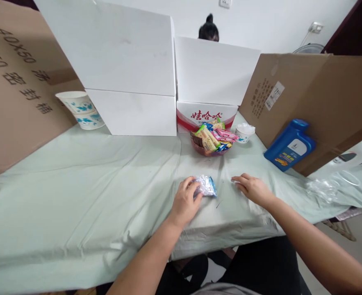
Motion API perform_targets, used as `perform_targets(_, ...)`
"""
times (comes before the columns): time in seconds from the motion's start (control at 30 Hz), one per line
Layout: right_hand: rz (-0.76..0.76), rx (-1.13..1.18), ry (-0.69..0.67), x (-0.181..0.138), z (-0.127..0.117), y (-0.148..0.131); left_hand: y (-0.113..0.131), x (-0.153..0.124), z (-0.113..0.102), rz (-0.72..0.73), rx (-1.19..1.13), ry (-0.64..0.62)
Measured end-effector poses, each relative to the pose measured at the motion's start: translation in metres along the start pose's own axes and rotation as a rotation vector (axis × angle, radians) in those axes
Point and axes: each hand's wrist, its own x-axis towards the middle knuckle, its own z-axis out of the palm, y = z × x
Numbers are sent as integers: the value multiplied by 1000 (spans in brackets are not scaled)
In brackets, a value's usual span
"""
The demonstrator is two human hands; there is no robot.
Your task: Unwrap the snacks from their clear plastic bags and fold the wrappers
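A crinkled clear plastic packet [206, 185] with a blue edge lies on the cloth near the table's front. The fingers of my left hand [185, 200] are curled over its left side, gripping it. To the right, apart from the packet, my right hand [253, 189] is just above the cloth, thumb and fingers drawn together. Something small and whitish shows at its fingertips, too small to name. Beyond both hands stands a reddish clear bowl [207, 151] heaped with wrapped snacks [213, 137] in green, pink, yellow and blue.
White boxes [131, 110] wall the back, with a person's head [209, 30] behind. Cardboard boxes [23, 90] [297, 94] flank the table. Paper cups [81, 110] stand at left; a paper bowl [245, 133], blue bottle [290, 145] and crumpled plastic [324, 188] are at right.
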Motion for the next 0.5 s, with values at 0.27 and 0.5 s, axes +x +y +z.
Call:
perform_targets(0.27,-157,337,187,6,6,-69,10,3,-2,69,-58,16)
perform_targets(0.5,212,706,428,26,31,-69,6,4,-7,-168,-199,0)
